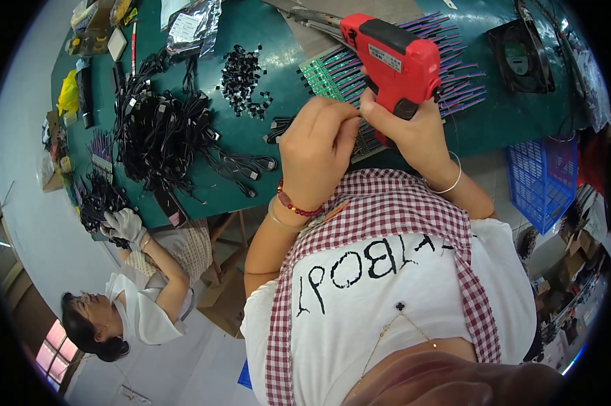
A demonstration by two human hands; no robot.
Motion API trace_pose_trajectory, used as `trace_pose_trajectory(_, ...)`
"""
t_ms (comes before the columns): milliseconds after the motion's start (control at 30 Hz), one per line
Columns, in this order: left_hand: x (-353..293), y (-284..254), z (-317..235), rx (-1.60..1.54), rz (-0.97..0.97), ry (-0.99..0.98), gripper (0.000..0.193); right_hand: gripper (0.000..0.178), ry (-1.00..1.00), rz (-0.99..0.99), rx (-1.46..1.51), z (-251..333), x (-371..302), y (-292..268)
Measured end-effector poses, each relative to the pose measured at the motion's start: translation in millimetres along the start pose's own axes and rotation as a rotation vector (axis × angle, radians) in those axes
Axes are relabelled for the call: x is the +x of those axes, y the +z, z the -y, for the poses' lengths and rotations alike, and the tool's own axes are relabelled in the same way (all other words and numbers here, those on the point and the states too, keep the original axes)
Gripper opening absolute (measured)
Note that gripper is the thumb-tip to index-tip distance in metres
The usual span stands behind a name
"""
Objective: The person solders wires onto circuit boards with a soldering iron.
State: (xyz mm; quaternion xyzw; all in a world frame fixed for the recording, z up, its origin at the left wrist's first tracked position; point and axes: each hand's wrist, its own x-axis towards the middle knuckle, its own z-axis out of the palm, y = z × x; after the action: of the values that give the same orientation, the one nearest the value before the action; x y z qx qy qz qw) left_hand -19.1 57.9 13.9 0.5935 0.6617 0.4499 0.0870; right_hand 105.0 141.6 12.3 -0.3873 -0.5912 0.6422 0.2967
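Observation:
My right hand [417, 139] is wrapped round the grip of a red and black gun-shaped power tool [386, 54] above the table. My left hand [319, 145] is closed in a pinch beside the grip, its fingertips near my right thumb. What it pinches is too small to make out. Under and beyond both hands lies a panel of green circuit boards [322, 78], with rows of thin purple and dark wires [464, 98] fanning out to the right. A short bundle of black cable [278, 127] lies just left of my left hand.
The green table [251, 155] bears a heap of black cables [160, 139], small black parts [241, 81], a silver bag [193, 30] and a black fan [520, 57]. A blue crate [542, 179] stands to the right. On the left, a person's gloved hand [124, 225] touches more cables.

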Motion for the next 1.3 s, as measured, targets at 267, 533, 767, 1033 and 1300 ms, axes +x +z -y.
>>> trace_pose_trajectory(267, -12, 3, 0, -0.069, 0.0, -0.166, 0.015, 0.016, 0.016, 0.031, 0.081, -10, -5, 2)
trace_pose_trajectory(533, -15, -3, 4, -0.057, -0.001, -0.196, 0.014, 0.017, 0.059, 0.045, 0.088, -19, -12, 2)
trace_pose_trajectory(767, -13, -3, 27, 0.211, 0.094, -0.236, 0.008, 0.04, 0.048, -0.071, 0.162, -17, -28, -32)
trace_pose_trajectory(1033, -8, 3, 36, 0.334, 0.138, -0.188, 0.008, 0.045, 0.113, 0.06, 0.197, -37, -68, -81)
trace_pose_trajectory(1300, -4, 1, 40, 0.401, 0.166, -0.139, 0.006, 0.037, 0.195, 0.082, 0.074, -53, -85, -82)
